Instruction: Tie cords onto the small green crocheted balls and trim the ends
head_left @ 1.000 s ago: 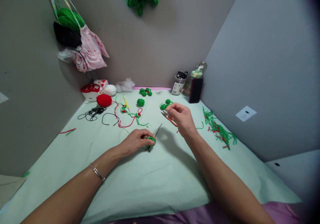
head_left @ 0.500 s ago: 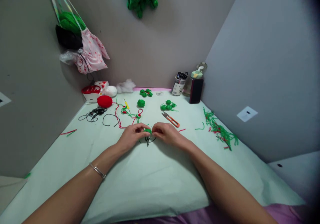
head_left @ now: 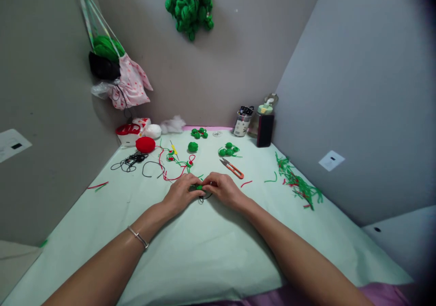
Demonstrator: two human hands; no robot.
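Observation:
My left hand (head_left: 181, 193) pinches a small green yarn piece (head_left: 199, 188), mostly covered by the fingers. From the right, my right hand (head_left: 223, 189) closes on the same piece, its fingertips touching those of the left. A thin black cord (head_left: 201, 200) loops out below the fingertips onto the cloth. Just beyond the hands are red and green yarn strands (head_left: 189, 163). Orange-handled snips (head_left: 232, 168) lie past my right hand, blades toward the upper left.
Green balls (head_left: 229, 150), a larger green ball (head_left: 192, 147), red yarn (head_left: 145, 144), black cord (head_left: 131, 161) and a yellow hook (head_left: 174, 149) lie farther back. Yarn scraps (head_left: 298, 181) lie right. A phone (head_left: 265, 131) leans by a bottle; a cup (head_left: 242, 125) stands beside it.
The view has tilted slightly upward. My right hand has moved left against the left fingertips, and less of the green piece shows between them.

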